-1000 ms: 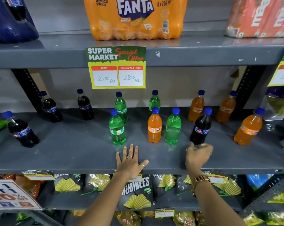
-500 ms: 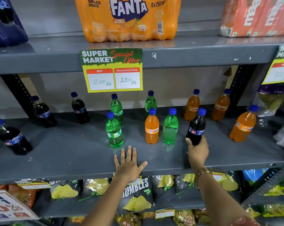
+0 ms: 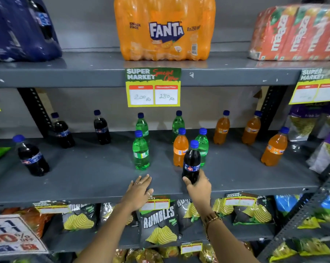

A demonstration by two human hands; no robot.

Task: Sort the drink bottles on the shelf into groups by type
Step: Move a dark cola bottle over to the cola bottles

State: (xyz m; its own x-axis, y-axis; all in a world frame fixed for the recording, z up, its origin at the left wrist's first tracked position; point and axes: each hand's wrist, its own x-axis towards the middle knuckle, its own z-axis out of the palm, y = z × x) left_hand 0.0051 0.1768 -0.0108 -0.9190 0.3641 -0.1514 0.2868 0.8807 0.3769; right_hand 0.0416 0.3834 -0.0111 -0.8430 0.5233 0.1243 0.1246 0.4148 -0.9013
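My right hand grips a dark cola bottle by its base, held in front of the middle of the grey shelf. My left hand rests flat on the shelf's front edge, fingers together. Behind the held bottle stand an orange bottle and a green bottle. Three more green bottles occupy the centre. Three cola bottles stand at the left. Three orange bottles stand at the right.
An upper shelf carries a Fanta pack, a dark blue pack and a red juice pack. A price tag hangs from its edge. Chip bags fill the shelf below. Snack bags crowd the right end.
My right hand closed on the cola bottle, lifted it and carried it leftward, toward me. The left hand's fingers drew together. The view shifted up and left.
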